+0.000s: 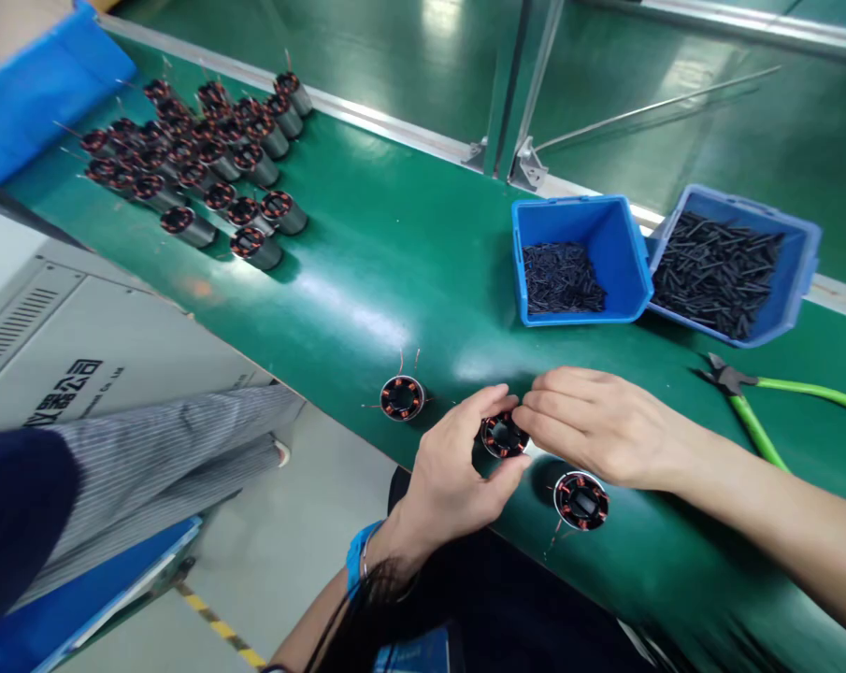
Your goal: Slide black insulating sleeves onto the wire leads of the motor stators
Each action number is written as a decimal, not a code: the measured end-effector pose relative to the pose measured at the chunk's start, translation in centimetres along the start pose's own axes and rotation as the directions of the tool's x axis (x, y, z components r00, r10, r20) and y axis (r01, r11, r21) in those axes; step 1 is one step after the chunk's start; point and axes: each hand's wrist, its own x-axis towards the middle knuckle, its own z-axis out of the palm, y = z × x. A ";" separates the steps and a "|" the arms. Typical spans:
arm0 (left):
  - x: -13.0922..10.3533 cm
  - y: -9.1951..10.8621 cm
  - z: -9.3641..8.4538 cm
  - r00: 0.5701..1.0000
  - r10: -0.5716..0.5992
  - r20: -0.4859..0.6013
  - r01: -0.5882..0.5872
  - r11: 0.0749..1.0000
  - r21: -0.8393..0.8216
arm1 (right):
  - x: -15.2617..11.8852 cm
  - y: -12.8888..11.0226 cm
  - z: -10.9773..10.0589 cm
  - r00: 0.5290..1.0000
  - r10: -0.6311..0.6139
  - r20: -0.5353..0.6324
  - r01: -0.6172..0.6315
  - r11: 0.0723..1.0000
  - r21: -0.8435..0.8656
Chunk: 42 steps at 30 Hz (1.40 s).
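A round motor stator with copper windings [503, 435] stands between my hands near the table's front edge. My left hand [461, 458] is wrapped round its left side, thumb and fingers against the rim. The fingers of my right hand [597, 425] are pressed together at its upper right edge; what they pinch is too small to make out. Another stator [402, 398], with thin wires sticking out, stands to the left. A third one [580, 501] is at the lower right, below my right hand.
Many stators [254, 248] stand grouped at the back left beside a blue bin [58, 84]. Two blue boxes [577, 308] [805, 271] hold black tube pieces. Green-handled cutters [752, 425] lie at the right. A person's striped trouser leg [177, 458] is at the left.
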 end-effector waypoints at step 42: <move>-0.5 -0.6 0.6 0.987 0.131 -0.097 -0.130 0.991 0.018 | -0.9 -2.9 1.8 0.629 0.753 0.191 -0.636 0.358 0.683</move>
